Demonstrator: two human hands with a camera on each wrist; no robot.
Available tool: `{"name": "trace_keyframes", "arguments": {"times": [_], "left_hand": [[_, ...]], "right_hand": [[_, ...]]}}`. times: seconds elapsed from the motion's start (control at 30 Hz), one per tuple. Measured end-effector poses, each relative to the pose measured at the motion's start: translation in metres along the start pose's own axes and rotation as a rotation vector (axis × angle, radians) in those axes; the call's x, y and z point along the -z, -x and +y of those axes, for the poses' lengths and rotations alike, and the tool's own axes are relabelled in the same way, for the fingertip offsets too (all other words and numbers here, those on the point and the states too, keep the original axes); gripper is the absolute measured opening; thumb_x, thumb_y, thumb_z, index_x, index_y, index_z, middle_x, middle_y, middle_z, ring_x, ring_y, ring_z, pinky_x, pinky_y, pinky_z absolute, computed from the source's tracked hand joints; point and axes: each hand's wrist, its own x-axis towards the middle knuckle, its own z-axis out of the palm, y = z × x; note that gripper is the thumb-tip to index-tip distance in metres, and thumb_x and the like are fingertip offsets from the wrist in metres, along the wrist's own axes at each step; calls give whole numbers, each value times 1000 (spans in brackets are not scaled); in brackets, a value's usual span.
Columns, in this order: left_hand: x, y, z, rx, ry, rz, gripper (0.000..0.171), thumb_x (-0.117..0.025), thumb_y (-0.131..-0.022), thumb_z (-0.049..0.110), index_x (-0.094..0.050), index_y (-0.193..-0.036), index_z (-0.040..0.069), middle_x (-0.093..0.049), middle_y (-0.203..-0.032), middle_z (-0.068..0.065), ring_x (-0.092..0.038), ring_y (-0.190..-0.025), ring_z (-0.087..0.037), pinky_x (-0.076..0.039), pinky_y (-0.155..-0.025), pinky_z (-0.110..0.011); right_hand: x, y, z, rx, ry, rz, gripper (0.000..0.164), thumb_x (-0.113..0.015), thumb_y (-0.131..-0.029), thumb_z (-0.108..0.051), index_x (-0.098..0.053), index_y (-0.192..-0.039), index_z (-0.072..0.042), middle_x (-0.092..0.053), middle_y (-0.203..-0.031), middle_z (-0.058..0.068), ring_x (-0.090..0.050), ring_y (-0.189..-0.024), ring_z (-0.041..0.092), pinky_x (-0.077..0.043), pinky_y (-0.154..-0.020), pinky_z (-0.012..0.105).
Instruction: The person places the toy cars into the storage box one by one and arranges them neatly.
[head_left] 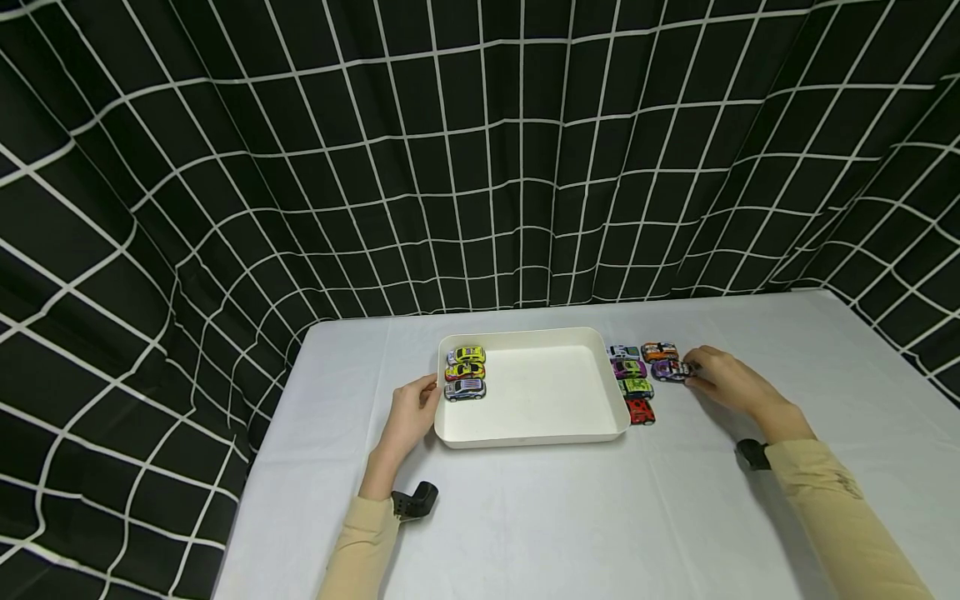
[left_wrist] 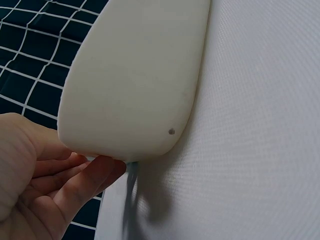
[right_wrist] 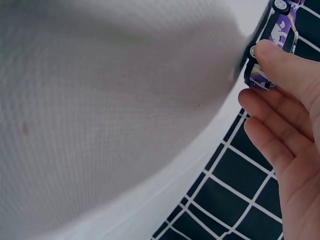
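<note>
At the fingertips of the right hand [head_left: 723,379], pinches a purple car [head_left: 670,371] by the end nearest the palm, laying the thumb over its side by a wheel and leaving the lower fingers loosely extended; cannot tell whether raised or resting on the cloth [head_left: 540,533]. Slants inward and forward with the right forearm, in a tan sleeve [head_left: 847,508]. At the left hand [head_left: 408,412], touches the nearest end of a white tray [head_left: 547,383], setting the thumb against the outside wall and bending the fingers close to the rim; cannot tell whether gripping it or only touching. Just across the wall from that hand, shows three cars [head_left: 465,372] in a column. Between the hands, nearer the right, shows four more cars [head_left: 636,388] lined up along the tray's end, and an orange car [head_left: 659,351] just ahead of the purple one
</note>
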Motion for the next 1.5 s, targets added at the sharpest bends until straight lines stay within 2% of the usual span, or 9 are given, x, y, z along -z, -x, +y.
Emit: {"name": "trace_keyframes", "arguments": {"times": [0.37,1.03,1.27,1.5], "left_hand": [[1,0,0,-2,-3,3,30,-54,-91,1,-57,-117,-12,-65,-99,-22,-65,-86,-26,-55,-72,-32],[0,0,0,0,-15,4,30,-54,-91,1,-56,-117,-12,-65,-99,-22,-64,-86,-26,-55,-72,-31],[0,0,0,5,-15,2,30,-54,-91,2,-56,-118,-12,-65,-98,-21,-64,-85,-24,-55,-70,-29],[-1,0,-2,-7,-12,6,30,-55,-90,1,-57,-117,-12,-65,-97,-21,-64,-84,-24,-55,-71,-31]], "right_hand": [[9,1,-5,49,12,43,23,-72,-72,7,-59,-91,9,-61,-83,15,-61,-78,33,-52,-67,45],[27,-13,-33,29,49,-4,21,-72,-75,3,-62,-92,6,-61,-86,13,-61,-80,31,-52,-69,44],[28,-17,-38,46,80,8,22,-74,-74,2,-63,-93,5,-62,-87,12,-62,-80,29,-53,-69,43],[33,-25,-52,50,62,-2,24,-73,-75,1,-63,-96,4,-63,-89,12,-61,-83,29,-53,-72,44]]}}
